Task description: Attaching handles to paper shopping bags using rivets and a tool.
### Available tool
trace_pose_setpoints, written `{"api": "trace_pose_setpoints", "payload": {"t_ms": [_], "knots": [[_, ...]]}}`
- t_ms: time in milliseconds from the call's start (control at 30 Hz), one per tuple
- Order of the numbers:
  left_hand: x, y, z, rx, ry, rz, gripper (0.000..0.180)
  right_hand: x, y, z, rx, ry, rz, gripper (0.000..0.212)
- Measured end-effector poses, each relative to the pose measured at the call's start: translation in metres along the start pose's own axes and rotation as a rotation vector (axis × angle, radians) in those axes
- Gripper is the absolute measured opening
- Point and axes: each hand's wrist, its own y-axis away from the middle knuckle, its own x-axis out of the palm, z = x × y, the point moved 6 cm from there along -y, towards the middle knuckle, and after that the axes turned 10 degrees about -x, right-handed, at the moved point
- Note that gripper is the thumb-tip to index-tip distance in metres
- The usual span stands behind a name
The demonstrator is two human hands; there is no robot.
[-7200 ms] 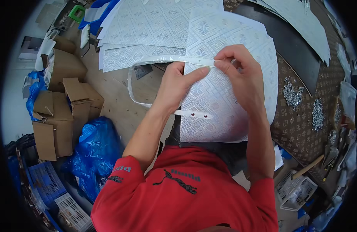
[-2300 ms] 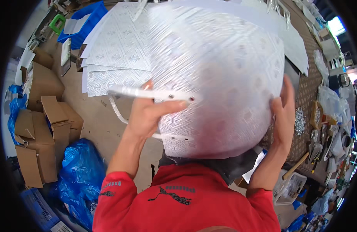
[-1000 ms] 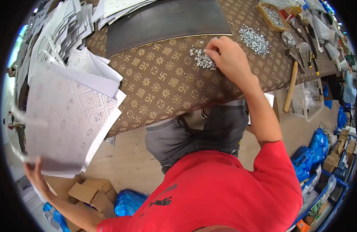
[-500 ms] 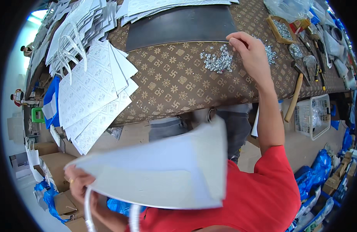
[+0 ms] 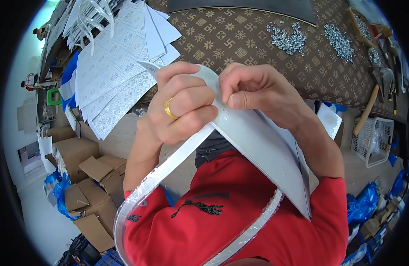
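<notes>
In front of my chest a stiff whitish panel [image 5: 262,144] hangs tilted, with a long white strap [image 5: 158,175] in clear plastic looping down over my red shirt. My left hand [image 5: 182,104], a gold ring on one finger, is closed around the panel's upper part by one strap end. Just to its right, my right hand [image 5: 264,88] has thumb and fingertips pinched together against the panel's face. Whatever sits in that pinch is too small or hidden to make out. Beyond the hands, a pile of small shiny metal pieces [image 5: 289,41] lies on the patterned tablecloth [image 5: 226,33].
White patterned sheets [image 5: 113,66] are stacked at the table's left, with white straps [image 5: 91,22] above them. A second metal pile [image 5: 340,42] and a wooden-handled hammer [image 5: 366,111] lie right. A white plastic basket [image 5: 372,142] stands below; cardboard boxes [image 5: 98,195] fill the lower left.
My left hand has brought the panel up from low left to mid-view, tilting it. My right hand has left the metal pieces and come to the panel. The view has shifted too.
</notes>
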Motion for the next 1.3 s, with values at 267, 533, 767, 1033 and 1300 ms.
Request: {"api": "trace_pose_setpoints", "payload": {"t_ms": [267,533,767,1033,1300], "knots": [[0.003,-0.007,0.007,0.014,0.079,0.077,0.025,0.004,-0.004,0.011,0.016,0.095,0.095,0.006],[0.015,-0.018,0.0,-0.033,0.061,0.129,0.029,-0.015,0.003,0.014,0.164,0.241,0.022,0.01],[0.01,-0.016,0.003,-0.067,-0.046,0.283,0.034,-0.126,0.006,0.092,-0.324,1.218,-0.438,0.012],[0.014,-0.009,0.01,-0.065,-0.05,0.192,0.031,-0.154,-0.002,0.08,-0.135,1.76,-0.344,0.011],[0.019,0.002,0.016,0.007,-0.132,0.106,0.024,-0.158,0.001,0.094,-0.151,1.759,-0.361,0.012]]}}
